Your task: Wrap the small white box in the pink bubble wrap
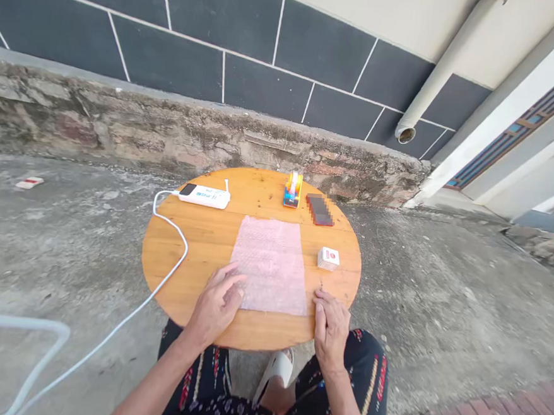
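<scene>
A pink sheet of bubble wrap (pixel 273 264) lies flat on the round wooden table (pixel 171 288). My left hand (pixel 218 301) is at the sheet's lower left edge, fingers apart and holding nothing; its fingertips reach over the edge. To the right of the sheet, my right hand (pixel 331 322) rests at the table's near edge with fingers stretched forward and nothing visible in them. Just beyond it stands a small white box (pixel 328 258) with a red mark on it.
At the back stands a yellow and blue tape dispenser (pixel 293 191), with a dark phone (pixel 320 209) to its right. A white power bank (pixel 205 195) sits at the back left, its white cable (pixel 182 239) running off the table. A stone-based wall (pixel 168 130) is behind.
</scene>
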Demonstrator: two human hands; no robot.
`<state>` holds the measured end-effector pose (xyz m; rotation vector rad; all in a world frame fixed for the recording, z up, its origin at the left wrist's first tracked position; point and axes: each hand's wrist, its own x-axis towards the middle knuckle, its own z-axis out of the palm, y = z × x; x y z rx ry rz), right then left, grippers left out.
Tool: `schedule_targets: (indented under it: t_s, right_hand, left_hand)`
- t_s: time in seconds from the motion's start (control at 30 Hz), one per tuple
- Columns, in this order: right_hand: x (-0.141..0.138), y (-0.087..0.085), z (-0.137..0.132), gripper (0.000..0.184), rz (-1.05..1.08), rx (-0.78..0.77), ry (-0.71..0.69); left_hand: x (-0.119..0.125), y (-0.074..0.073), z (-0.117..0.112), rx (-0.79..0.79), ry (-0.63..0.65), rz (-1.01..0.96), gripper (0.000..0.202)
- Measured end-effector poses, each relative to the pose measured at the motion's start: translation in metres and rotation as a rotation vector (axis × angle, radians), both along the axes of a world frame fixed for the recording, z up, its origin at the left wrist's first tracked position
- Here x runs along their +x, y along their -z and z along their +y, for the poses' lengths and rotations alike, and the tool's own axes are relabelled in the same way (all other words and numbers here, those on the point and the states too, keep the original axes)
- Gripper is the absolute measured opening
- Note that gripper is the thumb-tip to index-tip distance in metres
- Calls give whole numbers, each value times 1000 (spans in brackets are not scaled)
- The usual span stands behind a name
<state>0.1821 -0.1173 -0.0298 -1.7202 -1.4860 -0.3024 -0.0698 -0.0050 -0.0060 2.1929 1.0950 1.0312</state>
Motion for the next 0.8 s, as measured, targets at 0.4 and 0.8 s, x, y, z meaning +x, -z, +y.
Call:
schedule_targets:
  t_s: [0.4, 0.8]
  right_hand:
    - [-2, -6, -2, 26, 116, -36, -37]
    - [98, -41, 44, 59, 454, -188, -105]
  left_hand:
    - [0, 3, 5, 50, -26, -92, 24]
    - [-2, 13, 6, 3, -31, -46, 20]
